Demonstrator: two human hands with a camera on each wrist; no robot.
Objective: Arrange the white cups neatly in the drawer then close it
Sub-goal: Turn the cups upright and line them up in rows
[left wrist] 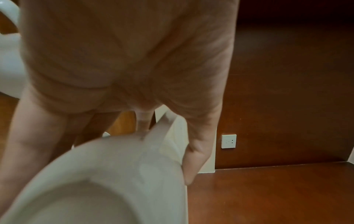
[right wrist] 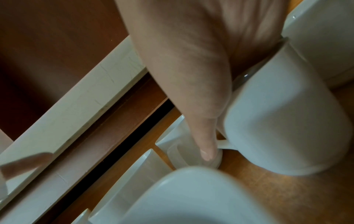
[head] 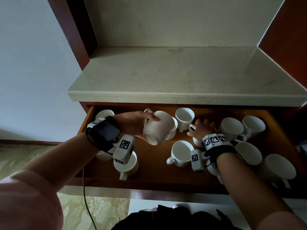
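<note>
Cup (head: 157,127) tilted above the drawer (head: 149,171), clasped in your left hand (head: 134,123); right hand (head: 201,128) reaches with spread fingers among the cups lying in the drawer: set it upright beside them, handle aligned.

The drawer (head: 86,120) stood pulled open under a pale stone counter (head: 166,77). White cups lay scattered over its wooden floor, some upright, some tipped. The left hand (head: 132,123) gripped a cup (head: 157,128) lifted above the floor and tilted, base toward the camera, handle at the far side. The right hand (head: 201,129) reached down among the cups near the middle, fingers spread, beside a small handle (head: 192,127); whether it touched it was unclear. An upright cup (head: 184,117) stood at the back, another (head: 181,153) nearer the front. Both wrists wore strapped cameras.
</note>
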